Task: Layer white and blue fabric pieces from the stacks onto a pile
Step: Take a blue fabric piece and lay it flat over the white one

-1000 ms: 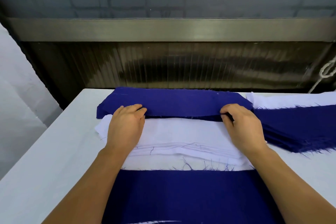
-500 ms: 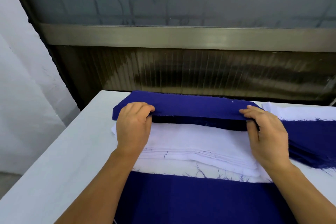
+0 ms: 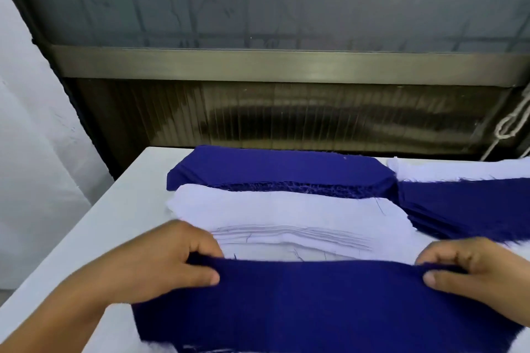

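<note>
**Blue piece held taut over the near pile**

A dark blue rectangular fabric piece (image 3: 321, 304) is stretched between both hands at the near end of the table, its far edge lifted and its body draped down over the pile nearest the camera, where a little white cloth (image 3: 160, 348) peeks out below its lower left corner. The left hand (image 3: 160, 264) pinches the left end of that edge, thumb on top of the cloth and fingers curled behind it. The right hand (image 3: 470, 269) pinches the right end the same way, thumb pressed on the near face.

Just beyond the held edge lies the stack of white fabric pieces (image 3: 286, 215), its layered edges showing. Behind that, touching it, sits the stack of dark blue fabric pieces (image 3: 275, 166). To the right lie more blue pieces (image 3: 464, 203) fanned out, with more white cloth (image 3: 459, 170) behind them. All rests on a white table (image 3: 94, 226), and a metal rail (image 3: 286, 66) runs along the wall beyond.
</note>
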The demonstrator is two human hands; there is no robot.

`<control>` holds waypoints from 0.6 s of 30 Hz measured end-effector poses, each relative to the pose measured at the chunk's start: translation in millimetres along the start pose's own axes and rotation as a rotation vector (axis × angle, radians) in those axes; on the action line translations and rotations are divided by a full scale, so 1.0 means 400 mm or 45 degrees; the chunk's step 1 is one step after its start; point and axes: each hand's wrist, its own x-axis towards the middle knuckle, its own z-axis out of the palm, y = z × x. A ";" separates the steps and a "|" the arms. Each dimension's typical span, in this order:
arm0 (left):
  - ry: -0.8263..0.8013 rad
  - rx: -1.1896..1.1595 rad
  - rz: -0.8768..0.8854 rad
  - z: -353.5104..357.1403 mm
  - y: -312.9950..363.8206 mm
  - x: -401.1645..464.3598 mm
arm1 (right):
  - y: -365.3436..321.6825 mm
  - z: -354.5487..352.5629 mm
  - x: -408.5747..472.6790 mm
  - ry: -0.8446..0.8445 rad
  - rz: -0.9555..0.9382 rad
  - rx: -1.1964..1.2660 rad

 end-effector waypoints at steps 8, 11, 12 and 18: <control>0.876 0.282 0.101 0.046 -0.005 -0.013 | -0.052 0.054 -0.021 0.649 -0.196 0.040; 1.160 0.685 0.349 0.068 -0.028 -0.031 | -0.066 0.068 -0.042 0.938 -0.466 -0.350; 1.173 0.763 0.417 0.090 -0.047 -0.036 | -0.053 0.086 -0.047 0.943 -0.517 -0.462; 0.895 0.879 0.586 0.243 -0.154 -0.056 | 0.050 0.198 -0.095 0.633 -0.502 -0.694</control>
